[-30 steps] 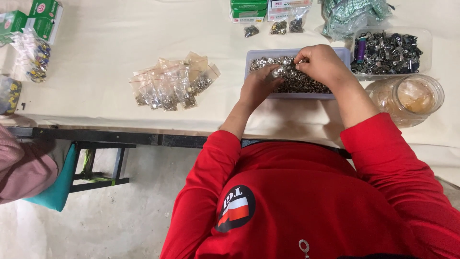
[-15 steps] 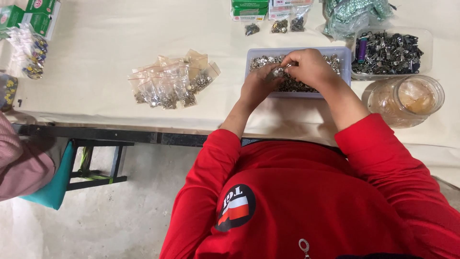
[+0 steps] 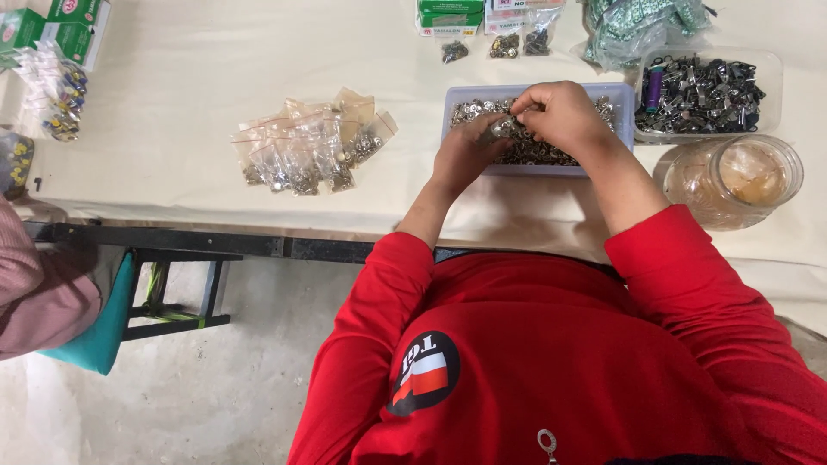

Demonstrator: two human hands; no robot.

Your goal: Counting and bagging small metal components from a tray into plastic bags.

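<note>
A shallow lavender tray (image 3: 622,96) of small silvery metal pieces stands on the cream-covered table, and both my hands are over it. My left hand (image 3: 465,153) is at the tray's near left and grips a small clear bag (image 3: 502,130) with metal pieces in it. My right hand (image 3: 562,116) is curled above the tray's middle, its fingertips pinched at the top of the same bag. Red sleeves cover both my arms. My hands hide most of the tray's contents.
A heap of filled small clear bags (image 3: 306,146) lies left of the tray. A clear tub of dark metal clips (image 3: 702,84) and a glass jar (image 3: 732,179) stand to the right. Green boxes (image 3: 450,15) and more bags line the far edge. Another person's sleeve (image 3: 34,301) shows at left.
My hands have drawn closer together over the tray, the right hand shifting a little left toward the left hand. Everything else on the table is where it was.
</note>
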